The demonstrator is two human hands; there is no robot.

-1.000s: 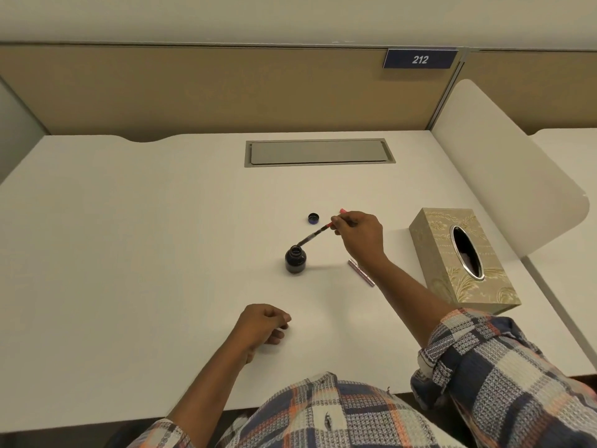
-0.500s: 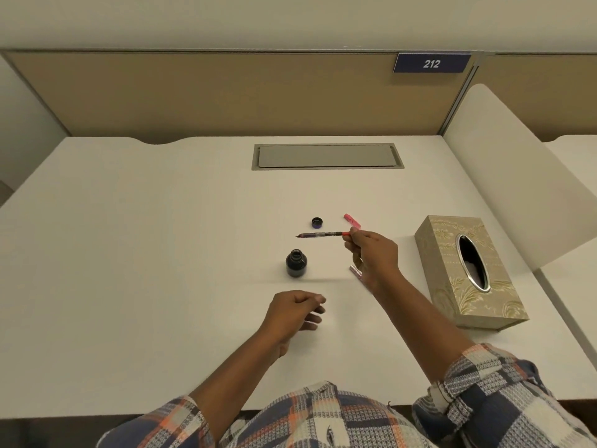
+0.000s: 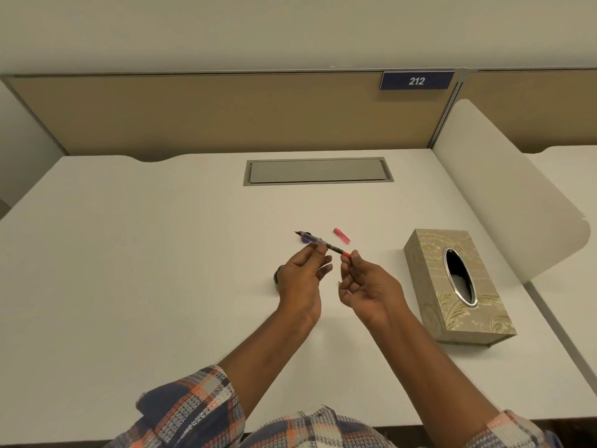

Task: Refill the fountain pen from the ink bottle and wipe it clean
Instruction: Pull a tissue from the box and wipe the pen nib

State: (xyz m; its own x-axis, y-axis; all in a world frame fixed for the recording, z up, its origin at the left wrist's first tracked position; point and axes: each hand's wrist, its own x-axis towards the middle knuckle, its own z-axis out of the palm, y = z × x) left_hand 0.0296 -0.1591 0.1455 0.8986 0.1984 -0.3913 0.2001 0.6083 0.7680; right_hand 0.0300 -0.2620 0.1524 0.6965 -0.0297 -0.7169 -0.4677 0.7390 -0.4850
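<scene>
Right hand (image 3: 371,286) pinches the tail of the fountain pen (image 3: 324,244), nib at 10 o'clock; left hand (image 3: 302,276), grip unclear, likely steadies it.

White desk (image 3: 129,253) against tan partition (image 3: 226,114), blue "212" sign (image 3: 416,81), pale wall (image 3: 258,27) above

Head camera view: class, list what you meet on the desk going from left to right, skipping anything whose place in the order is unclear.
In order: left hand → right hand → tissue box. Skipped: the fountain pen, held between both hands, and the ink bottle, mostly hidden behind the left hand.
</scene>
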